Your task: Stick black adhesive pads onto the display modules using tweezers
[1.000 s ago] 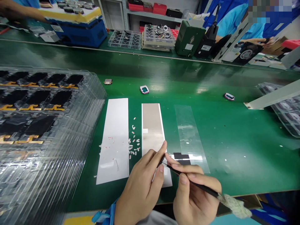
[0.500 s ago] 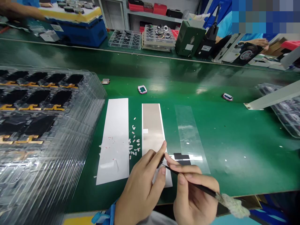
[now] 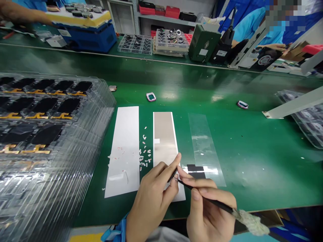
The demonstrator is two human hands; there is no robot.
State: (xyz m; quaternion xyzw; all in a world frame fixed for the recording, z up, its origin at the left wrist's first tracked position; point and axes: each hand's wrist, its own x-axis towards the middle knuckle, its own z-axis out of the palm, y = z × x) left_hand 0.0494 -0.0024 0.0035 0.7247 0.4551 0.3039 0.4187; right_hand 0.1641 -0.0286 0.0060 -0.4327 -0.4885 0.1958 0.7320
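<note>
Several stacked clear trays (image 3: 58,134) fill the left of a green bench (image 3: 252,188), holding black panels with gold strips, their lower rows washed out by glare. To their right lie a white sheet (image 3: 121,154), a scatter of tiny pale scraps (image 3: 144,158) and a silver sheet (image 3: 164,134). The left hand (image 3: 151,196), a blue cuff (image 3: 116,232) at its wrist, rises over the silver sheet's lower end, thumb and forefinger together on a thin dark sliver (image 3: 173,175), too small to identify. Just beside it, the right hand (image 3: 209,211) clamps black tweezers (image 3: 202,195) with a fuzzy wrapped end. Their tips reach that sliver, too small to show whether they are apart or together. Farther right, a clear film strip (image 3: 204,144) overlies black-and-white patches (image 3: 196,170). Labels on distant equipment are unreadable.
</note>
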